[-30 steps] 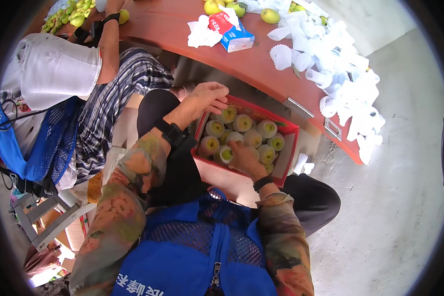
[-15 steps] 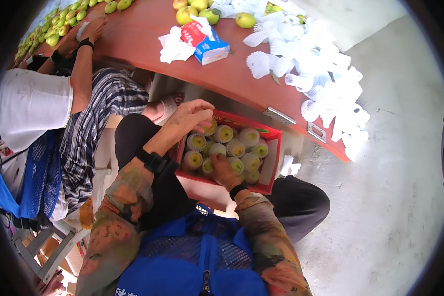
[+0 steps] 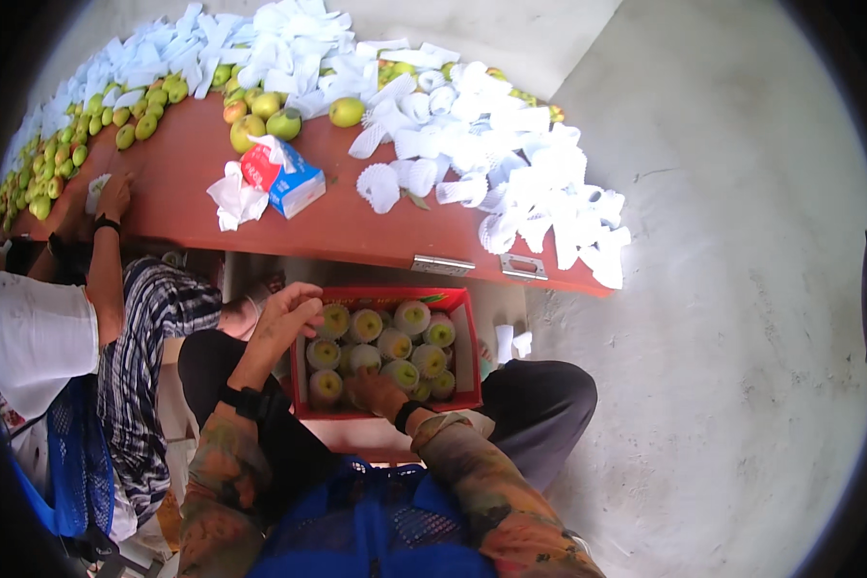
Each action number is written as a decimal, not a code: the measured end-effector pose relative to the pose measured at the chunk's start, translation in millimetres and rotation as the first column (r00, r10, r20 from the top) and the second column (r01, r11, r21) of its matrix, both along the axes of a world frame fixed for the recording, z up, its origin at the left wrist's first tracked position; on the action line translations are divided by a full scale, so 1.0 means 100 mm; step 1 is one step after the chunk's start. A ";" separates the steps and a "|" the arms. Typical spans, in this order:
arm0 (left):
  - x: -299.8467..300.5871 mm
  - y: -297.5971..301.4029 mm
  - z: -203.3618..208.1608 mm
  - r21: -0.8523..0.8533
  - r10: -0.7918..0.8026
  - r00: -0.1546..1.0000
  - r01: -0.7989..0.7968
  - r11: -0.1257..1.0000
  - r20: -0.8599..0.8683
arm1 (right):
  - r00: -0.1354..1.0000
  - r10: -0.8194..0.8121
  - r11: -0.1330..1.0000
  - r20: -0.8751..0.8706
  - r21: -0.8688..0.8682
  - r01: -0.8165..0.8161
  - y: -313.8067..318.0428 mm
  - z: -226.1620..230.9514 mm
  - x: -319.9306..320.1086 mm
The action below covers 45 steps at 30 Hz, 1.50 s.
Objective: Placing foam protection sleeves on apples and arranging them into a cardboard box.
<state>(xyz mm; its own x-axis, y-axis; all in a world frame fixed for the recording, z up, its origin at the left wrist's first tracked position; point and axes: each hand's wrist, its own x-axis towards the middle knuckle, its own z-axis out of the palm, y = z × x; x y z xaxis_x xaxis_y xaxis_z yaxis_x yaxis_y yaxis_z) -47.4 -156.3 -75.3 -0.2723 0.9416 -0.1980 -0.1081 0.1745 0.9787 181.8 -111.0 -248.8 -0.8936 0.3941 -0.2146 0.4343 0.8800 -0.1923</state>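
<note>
A red cardboard box [image 3: 464, 332] holds several yellow-green apples [image 3: 411, 316] in white foam net sleeves. It stands in front of me, below the table edge. My right hand [image 3: 376, 393] reaches into its near side, with the fingers curled down around a sleeved apple [image 3: 364, 358]; the fingertips are partly hidden. Over the left rim hovers my left hand [image 3: 284, 323], fingers apart and nothing in them.
A reddish-brown table [image 3: 356, 231] bears loose apples [image 3: 58, 169], a heap of white foam sleeves [image 3: 511, 144] and a blue-and-red tissue box [image 3: 294, 183]. At left, another person's hand [image 3: 114, 197] holds something whitish over it. White foam pieces [image 3: 512, 342] lie right of the box.
The view has shifted, so the box and table appear further left and lower. My right hand stays at the apples, and my left hand remains over the box's left side.
</note>
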 end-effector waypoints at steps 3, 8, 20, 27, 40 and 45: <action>0.03 -0.02 0.02 0.008 0.028 0.998 -0.029 1.000 0.049 | 0.999 0.029 0.999 0.028 -0.022 -0.029 0.00 0.01 0.01; 0.07 -0.03 -0.03 0.006 0.009 1.000 -0.009 1.000 0.005 | 0.996 -0.016 0.999 -0.084 -0.042 0.013 0.06 0.03 0.06; 0.02 -0.20 -0.09 -0.015 -0.006 0.988 0.004 1.000 -0.156 | 0.759 -0.143 0.986 -0.635 -0.025 0.165 1.03 2.20 0.30; 0.08 -0.13 -0.04 -0.105 -0.111 0.960 0.087 0.991 -0.257 | 0.669 -0.193 0.981 -0.718 -0.142 0.131 1.39 2.37 0.67; -0.19 0.32 0.63 -0.234 -0.236 0.875 0.146 0.961 -0.423 | 0.806 -0.043 0.999 -0.590 -0.042 0.023 1.46 2.40 0.44; -0.08 0.65 0.74 -0.219 -0.326 0.891 0.266 0.939 -0.316 | 0.847 -0.056 0.998 -0.529 -0.013 0.057 1.51 2.38 0.41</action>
<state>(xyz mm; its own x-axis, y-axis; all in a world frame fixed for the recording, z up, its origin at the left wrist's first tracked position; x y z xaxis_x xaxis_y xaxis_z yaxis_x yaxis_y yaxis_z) -55.0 -91.6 -0.9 -0.0653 0.9508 -0.3027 0.3106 0.3077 0.8994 223.2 40.3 -11.3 -0.8475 0.4473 0.2856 0.3165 0.8580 -0.4046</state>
